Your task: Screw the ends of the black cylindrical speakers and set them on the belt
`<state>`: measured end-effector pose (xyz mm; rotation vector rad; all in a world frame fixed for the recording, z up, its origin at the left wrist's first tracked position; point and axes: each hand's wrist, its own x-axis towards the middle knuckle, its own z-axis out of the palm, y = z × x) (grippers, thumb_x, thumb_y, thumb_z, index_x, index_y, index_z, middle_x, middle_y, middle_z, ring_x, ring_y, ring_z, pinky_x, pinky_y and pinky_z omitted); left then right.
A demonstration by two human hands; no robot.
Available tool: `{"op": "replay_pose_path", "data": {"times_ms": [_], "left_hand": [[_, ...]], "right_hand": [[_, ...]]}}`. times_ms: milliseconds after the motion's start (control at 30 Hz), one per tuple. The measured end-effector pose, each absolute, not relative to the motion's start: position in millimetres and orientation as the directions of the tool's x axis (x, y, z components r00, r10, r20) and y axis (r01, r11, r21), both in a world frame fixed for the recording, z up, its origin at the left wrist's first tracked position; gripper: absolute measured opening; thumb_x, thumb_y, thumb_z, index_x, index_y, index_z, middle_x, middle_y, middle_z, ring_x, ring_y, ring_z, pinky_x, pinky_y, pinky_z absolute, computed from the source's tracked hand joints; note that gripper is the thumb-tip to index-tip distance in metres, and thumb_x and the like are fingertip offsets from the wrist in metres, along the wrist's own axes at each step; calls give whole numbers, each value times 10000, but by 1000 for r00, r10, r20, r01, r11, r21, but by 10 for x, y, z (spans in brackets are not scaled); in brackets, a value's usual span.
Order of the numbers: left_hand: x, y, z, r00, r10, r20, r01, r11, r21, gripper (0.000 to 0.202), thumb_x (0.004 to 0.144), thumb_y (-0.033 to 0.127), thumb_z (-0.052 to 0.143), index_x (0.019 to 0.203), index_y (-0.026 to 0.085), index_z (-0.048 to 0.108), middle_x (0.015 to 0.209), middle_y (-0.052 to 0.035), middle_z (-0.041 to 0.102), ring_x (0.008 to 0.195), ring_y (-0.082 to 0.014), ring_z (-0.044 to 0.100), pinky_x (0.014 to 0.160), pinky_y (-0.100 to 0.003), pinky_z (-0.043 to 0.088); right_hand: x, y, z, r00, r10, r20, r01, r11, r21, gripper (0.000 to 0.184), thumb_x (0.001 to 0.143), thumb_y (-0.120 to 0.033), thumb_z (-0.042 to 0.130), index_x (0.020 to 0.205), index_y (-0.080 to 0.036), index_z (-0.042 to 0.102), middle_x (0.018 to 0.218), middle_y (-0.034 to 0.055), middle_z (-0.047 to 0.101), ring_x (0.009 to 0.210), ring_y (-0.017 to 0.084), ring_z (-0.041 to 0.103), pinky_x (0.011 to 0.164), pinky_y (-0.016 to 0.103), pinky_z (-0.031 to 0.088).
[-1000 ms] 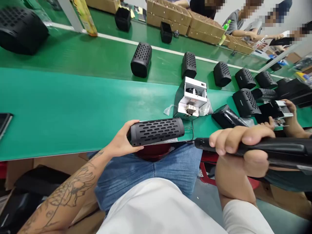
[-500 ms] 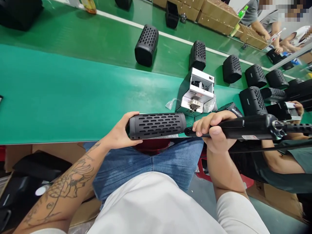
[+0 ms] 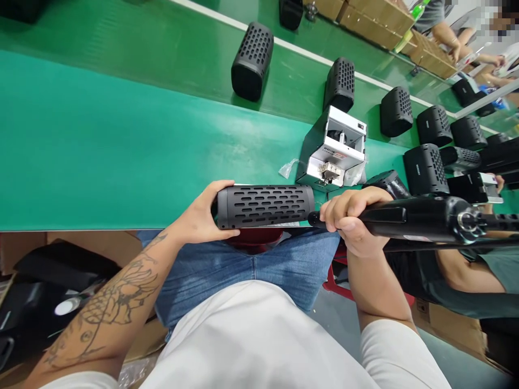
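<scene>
My left hand (image 3: 206,216) grips the left end of a black slotted housing (image 3: 267,207), thumb and fingers on opposite sides. The housing lies sideways at the table's front edge. My right hand (image 3: 357,219) is wrapped round a black electric screwdriver (image 3: 417,219), held level with its cord end to the right. The screwdriver's nose meets the housing's right end; its bit is hidden there. Just beyond my right hand stands a silver and black screw feeder (image 3: 334,148), with a small clear plastic bag (image 3: 287,168) at its left.
Several black perforated housings stand along the green belt, one at the middle (image 3: 252,62) and others to the right (image 3: 425,168). Cardboard boxes (image 3: 377,21) line the far side. A co-worker's arm (image 3: 466,267) is close at my right. Black parts (image 3: 60,275) lie below the table at left.
The view has shifted slightly, so the table scene sits a little further right. My hands keep the same grips, and the screwdriver stays against the housing's end.
</scene>
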<state>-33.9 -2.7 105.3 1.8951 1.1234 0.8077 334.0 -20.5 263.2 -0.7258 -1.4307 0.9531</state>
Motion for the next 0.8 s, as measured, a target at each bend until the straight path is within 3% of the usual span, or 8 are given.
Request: {"op": "replay_pose_path", "data": {"times_ms": [167,267,367,433,500,667,733,800], "left_hand": [[-330,-63,1053,399,908,125,403,-296,866,1248,793,658,1099,1855,322,535,1825,-179,679,1645,-464,758,1458,-639,617],[-328,-83,1006,391,909,143,392,-305,868,1271,792,657,1113,1870,327,526,1829,-194,691,1650,-473,763,1448,-644,629],[-319,-95,935,389,902,187,371,-339,864,1275,783,623,1143,1864,338,530,1818,-204,701,1630,-479,782,1417,-646,656],[-308,-98,896,378,898,227,356,-367,859,1276,776,582,1160,1861,350,529,1812,-208,702,1628,-482,786,1409,-651,661],[-297,-98,878,373,886,274,337,-404,850,1261,786,541,1159,1859,355,523,1816,-209,695,1656,-484,768,1433,-664,638],[-277,-102,916,398,877,270,350,-417,839,1246,799,498,1146,1858,338,508,1834,-210,676,1715,-478,719,1464,-664,610],[-270,-103,934,397,886,241,353,-390,851,1260,793,511,1146,1863,335,505,1836,-205,674,1712,-475,720,1462,-655,613],[-260,-100,942,392,891,228,346,-373,861,1272,780,522,1151,1862,332,509,1834,-199,676,1704,-474,725,1462,-648,613]], "right_hand": [[3349,-253,2669,-159,860,485,-112,472,-874,453,992,-375,1044,812,-281,639,558,-107,613,409,109,571,516,263,626],[3431,-206,2798,-159,860,486,-131,469,-873,469,996,-427,1062,825,-283,649,559,-108,618,391,110,566,520,278,634],[3575,26,2933,40,863,503,-56,505,-861,541,933,-572,1133,866,-302,668,586,-118,629,405,114,564,525,292,634],[3677,258,2957,207,826,525,74,521,-850,604,890,-673,1150,913,-312,666,632,-119,638,482,115,618,592,293,656],[3772,479,2912,267,811,521,191,485,-853,643,895,-749,1116,959,-321,639,670,-119,645,574,115,679,684,290,682],[3929,688,2681,177,924,338,252,289,-923,668,935,-831,1046,1014,-362,577,709,-118,667,652,113,675,874,368,767],[3936,649,2626,180,920,348,237,303,-923,638,962,-798,1050,1023,-361,589,725,-111,661,656,117,666,893,409,781],[3906,568,2630,202,881,429,220,386,-896,609,988,-767,1050,1016,-346,611,721,-105,640,624,121,650,811,409,759]]}}
